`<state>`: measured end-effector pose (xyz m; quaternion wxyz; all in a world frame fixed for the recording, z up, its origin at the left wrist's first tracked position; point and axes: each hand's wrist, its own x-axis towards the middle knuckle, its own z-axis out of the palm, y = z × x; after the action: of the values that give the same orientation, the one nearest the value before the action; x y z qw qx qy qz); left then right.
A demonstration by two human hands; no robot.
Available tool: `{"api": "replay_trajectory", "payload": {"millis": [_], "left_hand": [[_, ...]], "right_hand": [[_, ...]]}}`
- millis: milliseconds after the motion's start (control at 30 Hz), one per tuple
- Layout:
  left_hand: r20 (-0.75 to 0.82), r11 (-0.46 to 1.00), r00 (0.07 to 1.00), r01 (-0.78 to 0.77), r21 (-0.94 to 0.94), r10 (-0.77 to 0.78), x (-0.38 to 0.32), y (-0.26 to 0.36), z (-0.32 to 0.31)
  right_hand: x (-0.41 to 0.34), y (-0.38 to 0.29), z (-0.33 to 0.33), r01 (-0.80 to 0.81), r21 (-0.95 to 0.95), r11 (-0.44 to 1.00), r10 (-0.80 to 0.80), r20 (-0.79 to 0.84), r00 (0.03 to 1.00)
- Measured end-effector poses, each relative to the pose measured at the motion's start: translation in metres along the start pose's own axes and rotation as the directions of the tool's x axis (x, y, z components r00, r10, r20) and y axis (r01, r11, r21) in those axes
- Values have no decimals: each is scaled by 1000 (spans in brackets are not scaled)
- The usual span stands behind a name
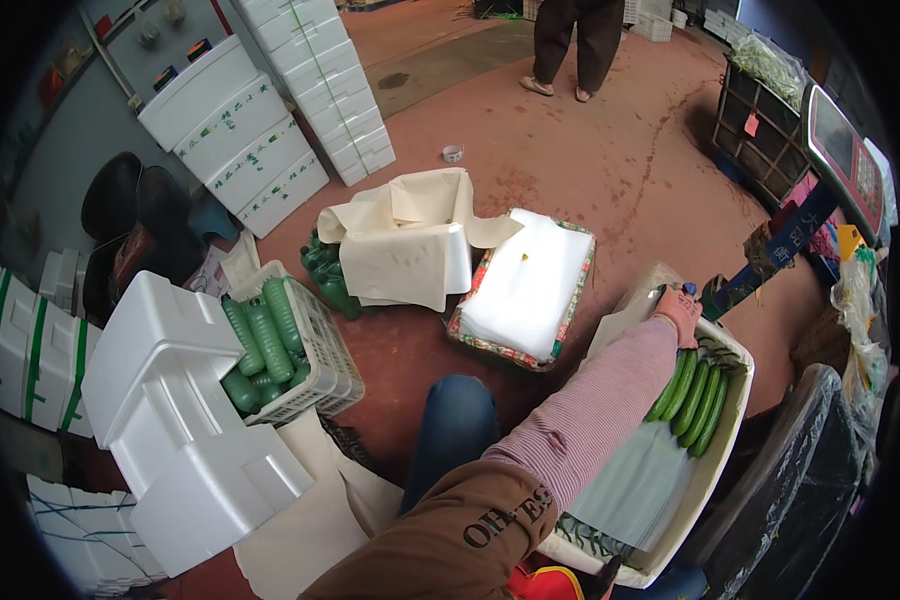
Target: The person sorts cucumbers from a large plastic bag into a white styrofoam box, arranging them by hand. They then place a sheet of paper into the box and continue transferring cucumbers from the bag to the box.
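Note:
My left hand, in a pink glove with a small blue thing at its fingers, reaches to the far end of a lined white foam box. It is over the far ends of several green cucumbers lying side by side; whether it grips one is hidden. A pale translucent sheet covers the middle of the box, and thin green ends show beyond its near edge. My right hand is not clearly in view; a small dark and pinkish shape at the bottom edge cannot be told.
White sheets fill a patterned box ahead. Beside it stands a paper-lined foam box. Green plastic bottles fill a crate, left, near foam boxes. A scale stands right; a person stands farther off.

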<state>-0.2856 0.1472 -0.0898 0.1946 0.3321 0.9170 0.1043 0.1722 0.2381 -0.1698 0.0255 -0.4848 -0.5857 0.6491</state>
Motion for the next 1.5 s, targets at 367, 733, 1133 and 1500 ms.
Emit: {"api": "replay_trajectory", "payload": {"millis": [367,733,1133,1500], "left_hand": [[-642,720,618,679,144,-454,-185,-294,36],[-619,400,497,865,301,-609,-205,-488,64],[431,-817,745,-263,-512,-510,-238,-316,290],[223,-370,350,-442,-817,-910,-25,-302,164]], "right_hand": [[22,-8,31,-127,44,991,127,7,992],[22,-15,59,-247,93,964,252,-37,967],[29,-25,82,-329,65,942,327,44,944],[28,-34,67,-378,60,924,374,67,925]]}}
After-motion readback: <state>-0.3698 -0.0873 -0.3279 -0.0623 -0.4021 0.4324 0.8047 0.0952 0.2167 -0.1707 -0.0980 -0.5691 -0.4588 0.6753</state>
